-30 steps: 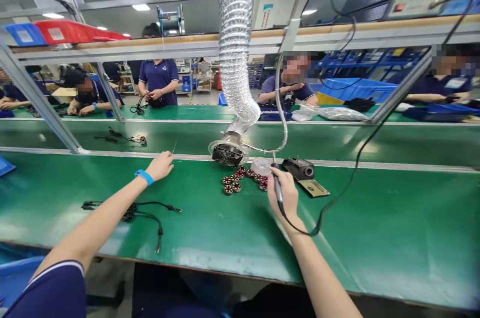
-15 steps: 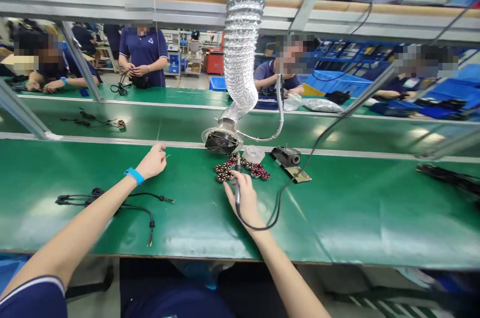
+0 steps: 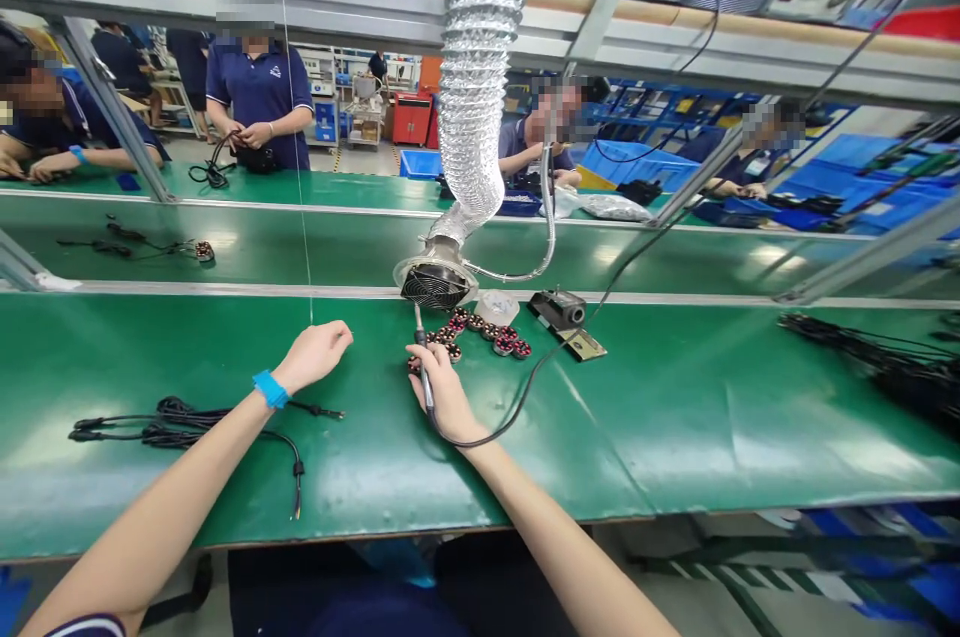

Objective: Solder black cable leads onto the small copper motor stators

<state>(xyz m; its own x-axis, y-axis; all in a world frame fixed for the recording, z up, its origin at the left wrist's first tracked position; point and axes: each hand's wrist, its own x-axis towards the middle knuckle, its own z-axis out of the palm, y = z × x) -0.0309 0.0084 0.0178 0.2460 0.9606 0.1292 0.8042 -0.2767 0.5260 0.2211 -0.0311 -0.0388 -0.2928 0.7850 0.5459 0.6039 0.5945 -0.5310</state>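
Observation:
My right hand (image 3: 448, 399) grips a soldering iron (image 3: 421, 337) like a pen, its tip pointing up and away from me under the fan. One round motor stator (image 3: 413, 367) shows at its fingertips; whether they touch it is unclear. Several more red-and-black stators (image 3: 504, 345) lie just beyond. My left hand (image 3: 319, 355), wearing a blue wristband (image 3: 271, 389), has its fingers pinched together on a thin solder wire (image 3: 303, 217) that runs down from above. Below the left forearm lies a bundle of black cables (image 3: 176, 422) with bare coloured ends.
A black fan (image 3: 436, 285) on a silver duct (image 3: 472, 117) hangs over the stators. Behind them stand a whitish translucent block (image 3: 497, 307) and a soldering iron stand (image 3: 559, 309). More black cables (image 3: 862, 357) lie right. Co-workers sit and stand across the bench.
My right hand has moved left with the soldering iron, now beside the near-left stators. The left hand has shifted slightly right and toward me, still pinching the wire. The whole view has shifted a little.

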